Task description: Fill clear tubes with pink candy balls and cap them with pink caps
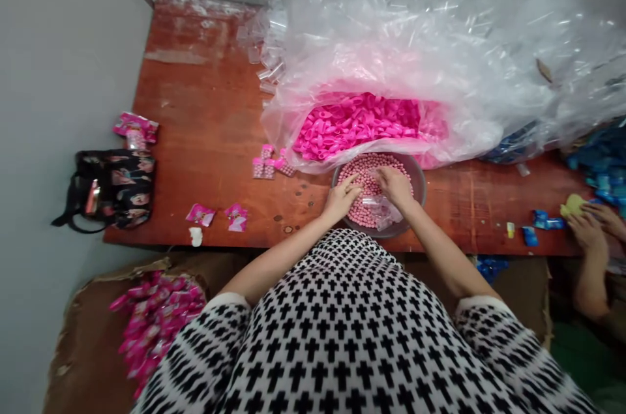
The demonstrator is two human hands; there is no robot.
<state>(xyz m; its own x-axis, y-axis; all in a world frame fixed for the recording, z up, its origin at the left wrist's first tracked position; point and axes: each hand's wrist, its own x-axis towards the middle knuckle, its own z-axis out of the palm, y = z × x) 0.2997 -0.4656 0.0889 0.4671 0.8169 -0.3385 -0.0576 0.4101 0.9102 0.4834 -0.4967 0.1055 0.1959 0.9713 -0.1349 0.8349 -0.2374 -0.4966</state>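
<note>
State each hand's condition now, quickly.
Left hand: at the pink beads; open or closed, cannot tell.
Right hand: also there; grip unclear.

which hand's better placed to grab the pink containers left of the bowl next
Likely the left hand: it's at the left of the bowl, nearer the containers; the right hand is farther.

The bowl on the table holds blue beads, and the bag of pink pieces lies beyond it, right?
No, the head view shows pink beads, not blue. The bowl is on the table, and the bag of pink pieces lies beyond it.
</note>
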